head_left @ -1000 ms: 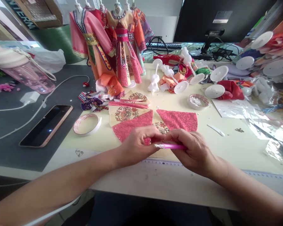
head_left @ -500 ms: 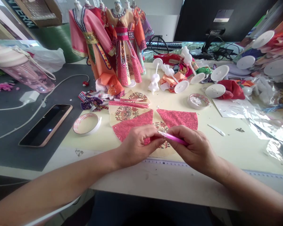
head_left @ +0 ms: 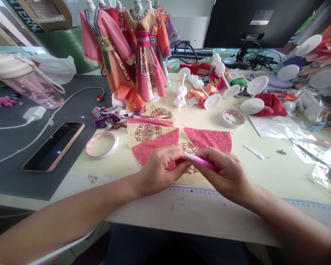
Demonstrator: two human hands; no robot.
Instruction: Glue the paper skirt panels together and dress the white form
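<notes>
A thin pink tool [head_left: 204,162] with a pale tip lies in my right hand [head_left: 228,173], whose fingers are closed round it. Its tip points left, at the fingertips of my left hand [head_left: 162,169]. The left fingers are pinched together; a small bit of red shows beneath them, too hidden to name. Both hands are over a fan-shaped cloth [head_left: 209,140] with pink and cream flowered panels, and their fingertips nearly meet. A ruler [head_left: 193,190] lies along the cloth's near edge.
Tape rolls [head_left: 101,145] lie left and right of the cloth. A phone [head_left: 53,147] rests on the dark mat at left. Dressed dolls [head_left: 146,55] stand behind. White doll stands [head_left: 213,101] and fabric pile up at the back right, with a small white blade-shaped piece [head_left: 253,152] nearer.
The pink tool and the fingers of my right hand have shifted very slightly left. Otherwise both hands keep their places.
</notes>
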